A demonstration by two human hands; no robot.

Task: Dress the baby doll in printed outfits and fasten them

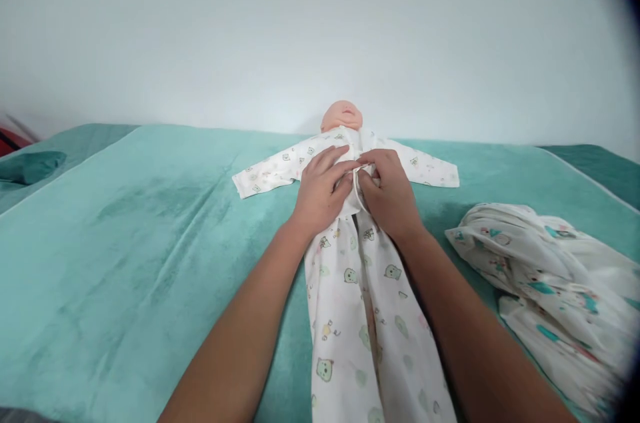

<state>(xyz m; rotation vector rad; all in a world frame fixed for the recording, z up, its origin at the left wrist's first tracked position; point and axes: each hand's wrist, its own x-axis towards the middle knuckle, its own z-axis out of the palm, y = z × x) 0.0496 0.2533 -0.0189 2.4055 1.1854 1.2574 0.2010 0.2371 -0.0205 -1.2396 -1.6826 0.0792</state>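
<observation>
A baby doll [343,117] lies on its back with its head toward the wall, dressed in a white long-sleeved baby outfit [350,276] printed with small green animals. The sleeves stretch out to both sides and the long legs run toward me. My left hand [325,186] rests on the front of the outfit with its fingers spread, the index fingertip reaching the fabric edge at the middle. Beside it, my right hand [387,186] is closed, pinching that edge between thumb and fingers. What lies under the fingertips is hidden.
A crumpled white cloth [545,283] with teal and red prints lies to the right. The surface is covered by a teal plush sheet [140,263]. A white wall [250,36] rises behind the doll. Something red [13,141] shows at the far left edge.
</observation>
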